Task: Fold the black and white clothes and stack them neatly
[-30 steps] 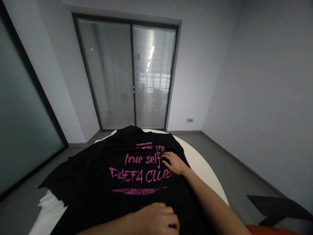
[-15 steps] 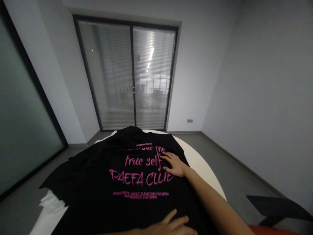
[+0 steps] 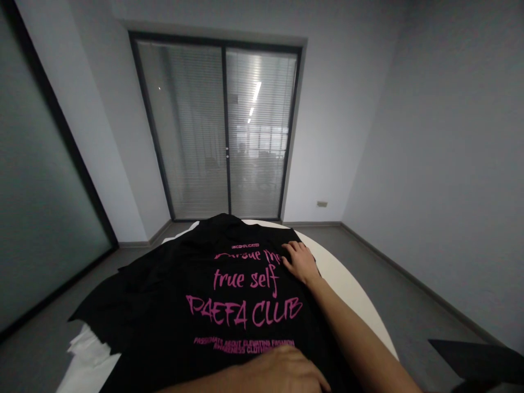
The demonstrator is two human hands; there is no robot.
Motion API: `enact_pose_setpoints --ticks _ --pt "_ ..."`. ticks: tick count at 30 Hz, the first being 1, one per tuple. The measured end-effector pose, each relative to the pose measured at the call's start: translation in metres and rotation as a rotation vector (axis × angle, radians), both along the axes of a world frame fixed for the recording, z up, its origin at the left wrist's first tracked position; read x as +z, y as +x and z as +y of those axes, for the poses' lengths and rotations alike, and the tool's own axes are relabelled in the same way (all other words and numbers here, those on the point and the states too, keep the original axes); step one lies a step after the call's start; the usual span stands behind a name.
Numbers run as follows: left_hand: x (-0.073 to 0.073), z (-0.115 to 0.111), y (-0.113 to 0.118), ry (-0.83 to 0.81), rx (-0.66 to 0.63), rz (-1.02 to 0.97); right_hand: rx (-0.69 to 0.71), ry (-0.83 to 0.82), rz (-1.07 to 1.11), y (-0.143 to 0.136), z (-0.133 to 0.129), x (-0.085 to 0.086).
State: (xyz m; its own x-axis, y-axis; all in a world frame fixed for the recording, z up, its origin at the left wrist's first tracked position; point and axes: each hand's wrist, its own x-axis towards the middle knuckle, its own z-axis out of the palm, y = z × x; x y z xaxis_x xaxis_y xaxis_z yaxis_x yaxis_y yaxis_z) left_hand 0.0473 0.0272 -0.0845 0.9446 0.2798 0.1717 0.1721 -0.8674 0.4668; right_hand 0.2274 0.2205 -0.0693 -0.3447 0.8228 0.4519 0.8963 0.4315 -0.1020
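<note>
A black T-shirt [image 3: 164, 311] with pink lettering lies spread over a round white table [image 3: 352, 284], its left part hanging past the edge. My right hand [image 3: 301, 261] rests on the shirt's upper right part, fingers apart and lying on the cloth. Near the bottom of the view, my left hand [image 3: 282, 371] is over the shirt's lower part, just below the small pink text. Its back faces up and its fingers bend down, their tips partly hidden and blurred.
Crumpled white material [image 3: 88, 355] shows under the shirt at the lower left. A dark chair part [image 3: 475, 360] stands at the lower right. Beyond the table is a glass door [image 3: 225, 131] with blinds, with walls on both sides.
My right hand has moved up and to the right over the shirt. My left hand has moved a little upward, its fingers now bent down instead of stretched. The view has shifted slightly.
</note>
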Motion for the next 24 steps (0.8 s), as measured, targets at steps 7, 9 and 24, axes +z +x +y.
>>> enact_pose_setpoints --ticks 7,9,24 --pt "0.034 0.073 -0.051 0.178 0.773 -0.033 -0.223 -0.161 0.167 -0.005 0.029 -0.024" --pt "0.019 0.084 -0.061 0.147 0.883 0.032 -0.324 -0.173 0.263 -0.001 0.038 -0.027" --pt "0.003 0.092 -0.069 0.035 0.881 0.143 -0.096 -0.106 0.303 0.007 0.045 -0.02"
